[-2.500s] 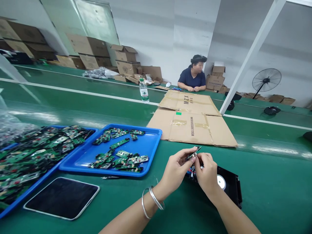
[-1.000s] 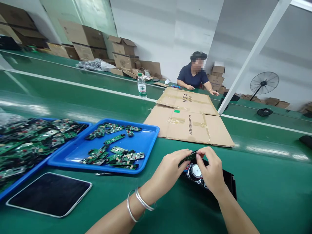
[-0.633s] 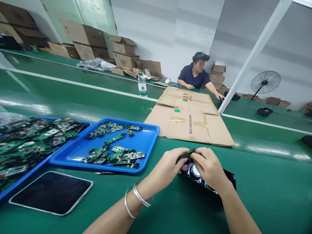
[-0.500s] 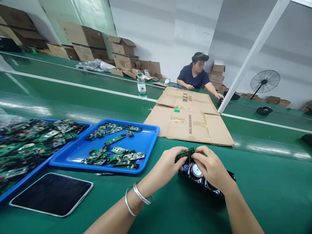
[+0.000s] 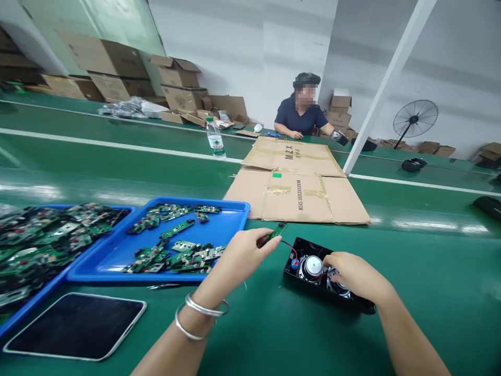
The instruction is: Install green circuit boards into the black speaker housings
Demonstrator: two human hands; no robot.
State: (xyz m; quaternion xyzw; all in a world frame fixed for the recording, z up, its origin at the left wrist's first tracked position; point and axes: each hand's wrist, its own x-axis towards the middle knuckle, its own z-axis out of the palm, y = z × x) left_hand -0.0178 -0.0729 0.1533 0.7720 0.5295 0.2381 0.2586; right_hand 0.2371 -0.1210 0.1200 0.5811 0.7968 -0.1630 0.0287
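Left hand: my left hand [image 5: 240,256] pinches a narrow green circuit board [image 5: 277,231] between thumb and fingers, raised beside the casing, its far end clear of my fingertips.
Right hand: my right hand [image 5: 354,271] is apart from the left, fingers curled down into the casing over the second speaker; I cannot tell whether they grip anything there.
Red wire: a thin red wire [image 5: 288,244] runs from near the board to a round blue part [image 5: 295,263] at the casing's left end.
Casing: the open black plastic casing [image 5: 309,289] lies on the green surface [image 5: 250,324], holding a round silver speaker [image 5: 313,267] and a second silver speaker [image 5: 341,289] partly under my fingers.
Step in hand: I judge this as handling at the casing's inside, with the board held outside it.
Wire care: any move of the board calls for a loose wire and a steady casing; a pull could strain the joint.
Trays: left of my hands, a shallow blue plastic tray [image 5: 223,230] carries scattered boards; a second blue tray [image 5: 33,304] beside it is heaped with more.
Near side: a black-screened, white-edged tablet [image 5: 78,326] lies before the trays.
Beyond: flattened brown cardboard [image 5: 313,193], a clear green-capped water bottle [image 5: 216,141], and a co-worker in a dark top [image 5: 299,115].
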